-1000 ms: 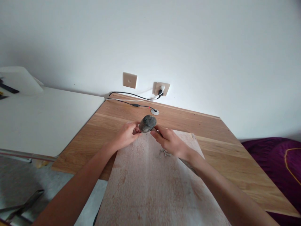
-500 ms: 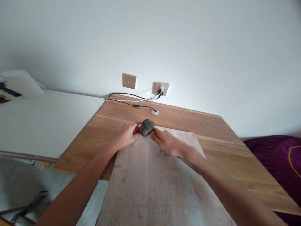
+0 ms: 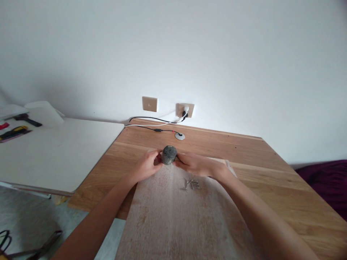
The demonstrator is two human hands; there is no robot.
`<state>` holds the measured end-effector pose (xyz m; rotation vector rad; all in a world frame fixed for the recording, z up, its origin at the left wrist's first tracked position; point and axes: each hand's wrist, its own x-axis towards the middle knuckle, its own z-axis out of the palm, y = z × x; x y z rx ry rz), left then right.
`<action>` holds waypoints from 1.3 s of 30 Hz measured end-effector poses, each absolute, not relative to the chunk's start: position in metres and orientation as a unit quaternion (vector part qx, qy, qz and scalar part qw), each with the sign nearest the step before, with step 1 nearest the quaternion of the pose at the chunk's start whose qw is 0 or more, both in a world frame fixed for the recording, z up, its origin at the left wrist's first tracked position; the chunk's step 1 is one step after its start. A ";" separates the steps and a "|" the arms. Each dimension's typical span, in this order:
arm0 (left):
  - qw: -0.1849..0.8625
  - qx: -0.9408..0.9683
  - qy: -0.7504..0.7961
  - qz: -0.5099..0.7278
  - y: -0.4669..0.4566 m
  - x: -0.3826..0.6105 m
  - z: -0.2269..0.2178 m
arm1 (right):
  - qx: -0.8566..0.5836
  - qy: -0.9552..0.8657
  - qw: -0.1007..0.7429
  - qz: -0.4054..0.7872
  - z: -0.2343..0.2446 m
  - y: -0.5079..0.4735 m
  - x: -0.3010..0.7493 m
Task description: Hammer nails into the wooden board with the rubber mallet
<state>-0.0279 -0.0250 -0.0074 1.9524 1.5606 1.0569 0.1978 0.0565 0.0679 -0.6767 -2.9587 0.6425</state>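
A dark grey, worn hammer head (image 3: 169,155) stands over the far end of a pale, whitish wooden board (image 3: 162,213), its flat round end facing up. My right hand (image 3: 193,164) closes on it from the right, and a dark bit of what looks like the handle shows by the fingers. From the left, my left hand (image 3: 148,166) curls thumb and fingertips together against the head's side. What those fingertips pinch is hidden. Several loose metal nails (image 3: 193,184) lie on the board just below my right hand.
The board lies on a brown wooden table (image 3: 260,180) against the wall. Cables (image 3: 154,124) run along its back to a wall socket (image 3: 185,110). On the left, a white table (image 3: 81,144) carries tools, including a yellow-and-black one (image 3: 15,133). Purple cloth (image 3: 322,184) is at right.
The view has tilted up slightly, so everything sits lower. My right wrist has shifted, uncovering more nails. Both hands stay at the hammer head.
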 end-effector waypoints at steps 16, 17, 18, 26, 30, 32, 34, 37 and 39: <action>0.242 0.666 0.563 0.425 -0.021 -0.030 -0.021 | -0.259 -0.941 0.055 0.210 0.040 0.047 0.208; 0.240 0.665 0.564 0.427 -0.021 -0.030 -0.022 | -0.261 -0.942 0.055 0.205 0.040 0.046 0.208; 0.237 0.665 0.565 0.426 -0.021 -0.030 -0.022 | -0.262 -0.942 0.055 0.201 0.040 0.044 0.208; 0.236 0.664 0.576 0.414 -0.022 -0.030 -0.023 | -0.280 -0.946 0.042 0.159 0.042 0.039 0.208; 0.245 0.664 0.565 0.424 -0.021 -0.030 -0.024 | -0.287 -0.945 0.039 0.151 0.042 0.037 0.209; 0.252 0.663 0.563 0.425 -0.021 -0.030 -0.023 | -0.292 -0.944 0.037 0.148 0.043 0.035 0.208; 0.256 0.659 0.565 0.425 -0.020 -0.030 -0.023 | -0.297 -0.943 0.035 0.145 0.044 0.034 0.208; 0.261 0.656 0.568 0.423 -0.020 -0.029 -0.022 | -0.294 -0.943 0.038 0.150 0.045 0.033 0.209; 0.261 0.654 0.568 0.427 -0.021 -0.029 -0.022 | -0.289 -0.944 0.042 0.153 0.045 0.033 0.210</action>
